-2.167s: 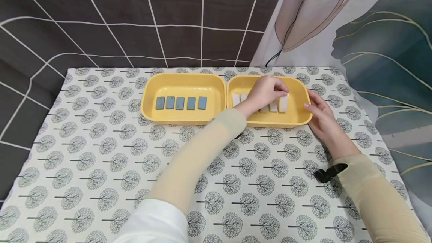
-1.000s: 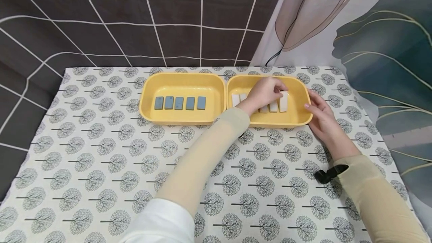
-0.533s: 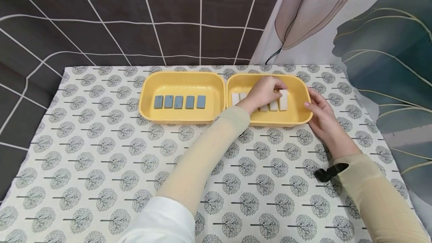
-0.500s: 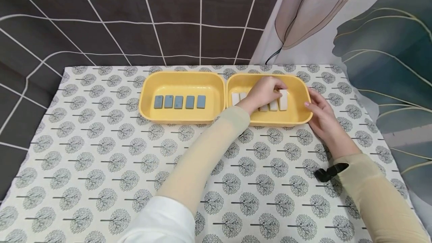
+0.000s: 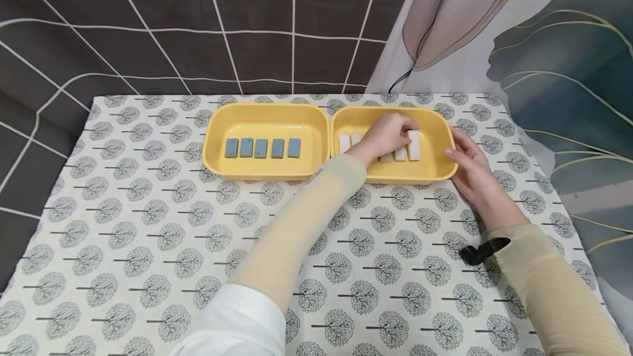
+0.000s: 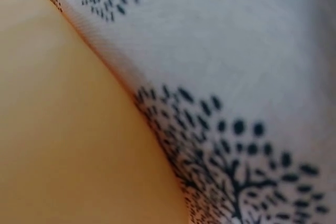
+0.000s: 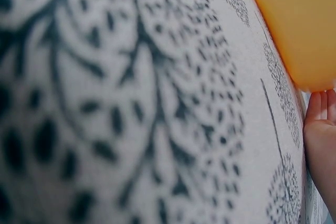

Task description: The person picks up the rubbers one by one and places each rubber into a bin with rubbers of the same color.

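Tiles: five blue point(image 5: 262, 148) in left tray point(image 5: 267, 172); left hand point(image 5: 384, 135) pinching white tile point(image 5: 414, 144); right hand point(image 5: 472, 172) relaxed against right tray point(image 5: 435, 172).

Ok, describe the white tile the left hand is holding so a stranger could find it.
Two yellow trays sit side by side; take the right tray. Its row of white tiles ends at the tile the left hand pinches: rightmost, standing taller than its neighbours.

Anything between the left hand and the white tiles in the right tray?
Nothing visible. The left hand is already inside the right tray, fingers on the rightmost white tile. The right hand rests outside the tray's right rim.
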A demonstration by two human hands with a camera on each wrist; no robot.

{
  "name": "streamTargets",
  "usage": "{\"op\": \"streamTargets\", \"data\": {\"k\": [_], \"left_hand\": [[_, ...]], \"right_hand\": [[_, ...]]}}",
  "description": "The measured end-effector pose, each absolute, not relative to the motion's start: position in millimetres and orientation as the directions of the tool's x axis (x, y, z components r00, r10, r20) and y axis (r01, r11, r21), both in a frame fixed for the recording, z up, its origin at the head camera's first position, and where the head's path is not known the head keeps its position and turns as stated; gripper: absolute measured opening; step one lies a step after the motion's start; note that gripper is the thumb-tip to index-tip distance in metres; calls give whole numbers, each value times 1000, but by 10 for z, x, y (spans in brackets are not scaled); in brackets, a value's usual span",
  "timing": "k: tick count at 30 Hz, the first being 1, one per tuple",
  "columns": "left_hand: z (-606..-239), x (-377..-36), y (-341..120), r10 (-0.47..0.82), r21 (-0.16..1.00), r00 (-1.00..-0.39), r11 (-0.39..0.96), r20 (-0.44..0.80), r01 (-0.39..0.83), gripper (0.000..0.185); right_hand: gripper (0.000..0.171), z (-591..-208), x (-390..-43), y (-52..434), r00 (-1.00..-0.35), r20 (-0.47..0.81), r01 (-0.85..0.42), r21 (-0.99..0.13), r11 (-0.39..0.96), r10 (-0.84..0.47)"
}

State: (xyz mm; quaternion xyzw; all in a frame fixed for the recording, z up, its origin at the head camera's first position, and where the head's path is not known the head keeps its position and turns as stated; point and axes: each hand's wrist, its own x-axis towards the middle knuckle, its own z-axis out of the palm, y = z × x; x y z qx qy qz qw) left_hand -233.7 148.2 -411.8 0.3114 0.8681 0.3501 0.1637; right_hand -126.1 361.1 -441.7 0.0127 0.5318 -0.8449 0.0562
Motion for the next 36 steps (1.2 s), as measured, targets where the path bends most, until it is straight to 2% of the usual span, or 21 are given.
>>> {"op": "streamTargets", "data": {"k": [22,36], "left_hand": [[-4116,-2322,1491,699,643,-703,601,-133,476,50],[-4122,-2328,1477,705,675,-698,577,-127,460,48]], "right_hand": [[54,-4413,-1257,3608,-994,-76,104,-893,-439,-81],[57,-4426,-1258,3612,-994,-75,101,-905,-413,-79]]}}
